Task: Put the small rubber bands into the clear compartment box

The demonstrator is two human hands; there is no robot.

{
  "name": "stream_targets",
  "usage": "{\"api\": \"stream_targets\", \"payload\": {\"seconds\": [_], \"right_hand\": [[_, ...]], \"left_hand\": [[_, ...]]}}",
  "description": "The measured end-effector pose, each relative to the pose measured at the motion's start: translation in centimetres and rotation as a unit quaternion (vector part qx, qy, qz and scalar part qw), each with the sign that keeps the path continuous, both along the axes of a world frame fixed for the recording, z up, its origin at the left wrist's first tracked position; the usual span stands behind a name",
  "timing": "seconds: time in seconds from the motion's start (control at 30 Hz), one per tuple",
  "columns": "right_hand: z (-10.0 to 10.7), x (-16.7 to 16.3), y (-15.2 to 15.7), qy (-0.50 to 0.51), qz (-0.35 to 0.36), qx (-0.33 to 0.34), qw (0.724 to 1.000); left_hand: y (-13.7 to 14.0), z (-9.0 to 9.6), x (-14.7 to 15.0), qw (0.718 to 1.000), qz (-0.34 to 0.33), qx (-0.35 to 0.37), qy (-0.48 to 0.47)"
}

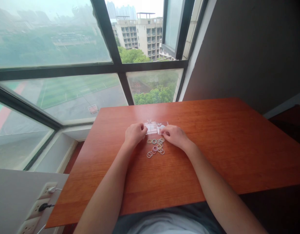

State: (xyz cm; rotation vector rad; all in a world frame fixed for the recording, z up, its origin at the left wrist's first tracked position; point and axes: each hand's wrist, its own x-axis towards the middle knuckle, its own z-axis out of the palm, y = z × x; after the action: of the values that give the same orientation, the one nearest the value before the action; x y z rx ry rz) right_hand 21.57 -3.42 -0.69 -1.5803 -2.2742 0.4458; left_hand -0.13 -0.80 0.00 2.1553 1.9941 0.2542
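In the head view, both hands meet over the middle of the table [213, 136], where two clear plastic pieces lie side by side, like a case and its opened lid; whether a hinge joins them is too small to tell. The left hand [135, 133] is curled, thumb and forefinger closed on the outer edge of the left clear piece [150, 129]. The right hand [175, 135] bends in from the other side, its fingertips pinching the near part of the right clear piece [159, 127]. Gripped from opposite sides, the pair is probably being steadied so that neither slides or tips on the smooth wood. Something pale shows at the right piece, but what it is stays unclear.

Just nearer the body, between the wrists, small rings [160, 147] lie flat in a loose cluster, many overlapping, some pinkish or yellowish. Both hands are apart from them; their spot between the forearms presumably keeps them visible and within easy reach. Beyond the table's far edge stands a dark window frame [155, 66].
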Motion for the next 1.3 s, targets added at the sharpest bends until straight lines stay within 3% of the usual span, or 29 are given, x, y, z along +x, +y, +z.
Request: {"api": "stream_targets", "payload": {"seconds": [0.53, 0.7, 0.97, 1.1, 1.3], "right_hand": [[-0.9, -0.7, 0.2, -0.004, -0.041, 0.024, 0.999], [-0.3, -0.2, 0.1, 0.024, -0.024, 0.031, 0.999], [0.8, 0.8, -0.6, 0.077, 0.093, -0.079, 0.99], [0.9, 0.9, -0.7, 0.075, 0.106, -0.113, 0.985], [1.0, 0.9, -0.6, 0.072, 0.108, -0.111, 0.985]], "left_hand": [[0.2, -0.3, -0.4, 1.0, -0.019, 0.022, 0.007], [0.1, 0.3, -0.2, 0.996, 0.016, 0.08, -0.03], [0.4, -0.2, -0.7, 0.996, 0.008, 0.082, -0.038], [0.5, -0.8, -1.0, 0.998, -0.002, 0.062, -0.012], [0.5, -1.0, -0.8, 0.998, -0.018, 0.063, -0.009]]}}
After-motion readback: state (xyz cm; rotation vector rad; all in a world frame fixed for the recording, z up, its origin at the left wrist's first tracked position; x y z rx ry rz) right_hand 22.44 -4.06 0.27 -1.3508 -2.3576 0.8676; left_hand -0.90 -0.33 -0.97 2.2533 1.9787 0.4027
